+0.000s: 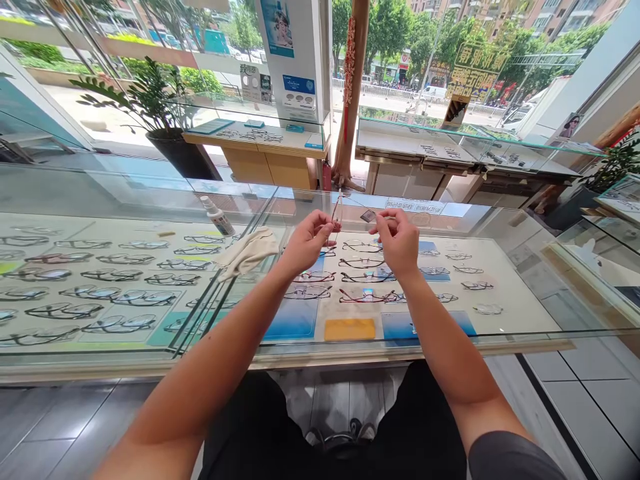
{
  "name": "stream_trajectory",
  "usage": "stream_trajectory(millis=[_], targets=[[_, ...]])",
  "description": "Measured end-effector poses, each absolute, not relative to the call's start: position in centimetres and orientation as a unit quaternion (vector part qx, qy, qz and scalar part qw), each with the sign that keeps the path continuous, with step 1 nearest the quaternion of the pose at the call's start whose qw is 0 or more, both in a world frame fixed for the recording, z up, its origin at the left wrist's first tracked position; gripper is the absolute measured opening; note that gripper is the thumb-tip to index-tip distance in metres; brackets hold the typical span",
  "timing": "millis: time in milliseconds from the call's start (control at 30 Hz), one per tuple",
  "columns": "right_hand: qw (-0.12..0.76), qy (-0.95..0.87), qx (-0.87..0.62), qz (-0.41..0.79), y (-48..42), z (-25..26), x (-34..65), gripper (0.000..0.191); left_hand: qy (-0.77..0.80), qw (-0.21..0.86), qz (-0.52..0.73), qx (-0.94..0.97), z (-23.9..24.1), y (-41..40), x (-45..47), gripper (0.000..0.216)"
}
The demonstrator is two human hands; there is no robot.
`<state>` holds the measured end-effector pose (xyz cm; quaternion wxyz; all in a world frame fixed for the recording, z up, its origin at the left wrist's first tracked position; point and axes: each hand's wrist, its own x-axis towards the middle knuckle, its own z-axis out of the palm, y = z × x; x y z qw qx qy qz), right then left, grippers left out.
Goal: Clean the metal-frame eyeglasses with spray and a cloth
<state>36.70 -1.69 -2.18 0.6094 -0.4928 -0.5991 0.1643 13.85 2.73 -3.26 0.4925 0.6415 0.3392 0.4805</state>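
Above the glass counter top, my left hand (313, 241) is closed on a thin-framed pair of eyeglasses (337, 212), its fingertips pinching the reddish frame. The glasses stand on edge, and a thin temple reaches toward the right. To their right, my right hand (399, 239) is closed, thumb against fingers, at a small dark square piece (369, 215). Whether that piece is a tag or a lens label, I cannot make out. A crumpled cream cloth (249, 253) lies on the glass to the left of my left hand, with a white spray bottle (218, 216) standing behind it.
Under the glass of the display counter (525, 313) lie rows of eyeglasses (117, 293) and a yellow case (349, 329). A seam between two counter sections runs left of my hands. Further back are a potted plant (173, 137), a wooden post (350, 100) and more display cases (415, 143).
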Motion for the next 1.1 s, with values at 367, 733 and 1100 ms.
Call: stream_trajectory(millis=[367,733,1100], targets=[[0.642,-0.590,-0.477,0.109,-1.7,-1.9,36.8,0.021,0.364,0.433,0.460,0.685,-3.3,2.6,13.6,0.041],[0.602,-0.647,-0.451,0.124,-1.9,-2.3,36.2,0.017,0.346,0.472,0.478,0.654,-3.2,2.3,13.8,0.046],[0.534,-0.670,-0.482,0.183,-1.8,-3.5,34.5,0.032,0.314,0.499,0.414,0.694,-3.2,1.0,14.9,0.052]])
